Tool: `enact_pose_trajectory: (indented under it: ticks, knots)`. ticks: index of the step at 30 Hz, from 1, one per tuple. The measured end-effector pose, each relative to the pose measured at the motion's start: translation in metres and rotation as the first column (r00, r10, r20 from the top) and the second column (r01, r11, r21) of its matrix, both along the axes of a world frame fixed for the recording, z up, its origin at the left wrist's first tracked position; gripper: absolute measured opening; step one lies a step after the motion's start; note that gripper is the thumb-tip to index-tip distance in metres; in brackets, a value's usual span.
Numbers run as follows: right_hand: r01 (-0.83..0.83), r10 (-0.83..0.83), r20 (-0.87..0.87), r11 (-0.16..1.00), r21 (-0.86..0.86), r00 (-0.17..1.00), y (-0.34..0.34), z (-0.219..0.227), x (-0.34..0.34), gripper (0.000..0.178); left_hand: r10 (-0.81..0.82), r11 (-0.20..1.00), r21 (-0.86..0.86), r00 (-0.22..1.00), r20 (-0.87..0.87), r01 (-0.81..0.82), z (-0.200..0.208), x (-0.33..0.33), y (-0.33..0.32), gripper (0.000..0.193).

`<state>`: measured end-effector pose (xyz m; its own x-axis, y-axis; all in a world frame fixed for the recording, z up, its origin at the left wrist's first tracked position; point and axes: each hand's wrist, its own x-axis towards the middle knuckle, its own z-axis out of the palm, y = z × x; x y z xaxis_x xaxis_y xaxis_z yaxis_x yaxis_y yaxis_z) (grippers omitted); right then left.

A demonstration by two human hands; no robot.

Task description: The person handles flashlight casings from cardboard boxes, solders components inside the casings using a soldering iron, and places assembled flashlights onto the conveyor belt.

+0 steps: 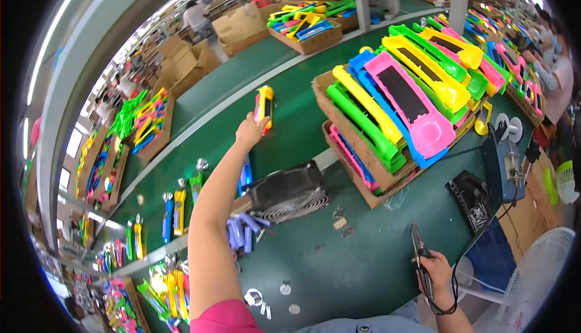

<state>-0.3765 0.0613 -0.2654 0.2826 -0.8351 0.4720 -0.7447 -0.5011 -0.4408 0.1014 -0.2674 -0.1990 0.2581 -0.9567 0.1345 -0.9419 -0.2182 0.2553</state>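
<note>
My left hand [251,132] reaches far out over the green belt, its fingers closed on the near end of a yellow plastic casing [268,95] with a dark strip and a red-pink part beside it. Near the bench's right side, my right hand [437,273] grips a soldering iron [426,280]. The iron's thin tip points away from me, and its black cord loops by my wrist. Just right of the belt lies a cardboard box [327,85] heaped with pink, yellow, green and blue plastic casings [422,100].
A dark box-shaped device [287,186] with a coiled hose sits mid-bench, beside purple cylinders [241,230]. At right stand a blue soldering unit [505,166] with a spool, a black tray [469,197] and a white fan [541,278]. Finished-looking coloured pieces [180,209] lie along the belt.
</note>
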Motion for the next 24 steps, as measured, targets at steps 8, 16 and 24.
enact_pose_trajectory:
  ticks: [8,16,24]
  knots:
    - [0.076,-0.064,-0.13,0.993,0.093,0.989,-0.004,0.006,-0.005,0.016,0.097,0.995,0.02,0.892,-0.442,-0.098,-0.037,0.027,-0.063,0.041]
    - [0.071,-0.067,-0.054,0.996,0.061,0.996,-0.005,0.01,0.002,0.024,0.087,0.99,0.009,0.576,-0.813,-0.137,-0.039,0.065,-0.063,0.027]
    - [0.015,-0.015,0.013,1.0,0.022,1.0,-0.007,0.012,0.001,0.025,-0.036,0.939,-0.333,0.99,0.137,0.08,-0.057,0.063,-0.065,0.035]
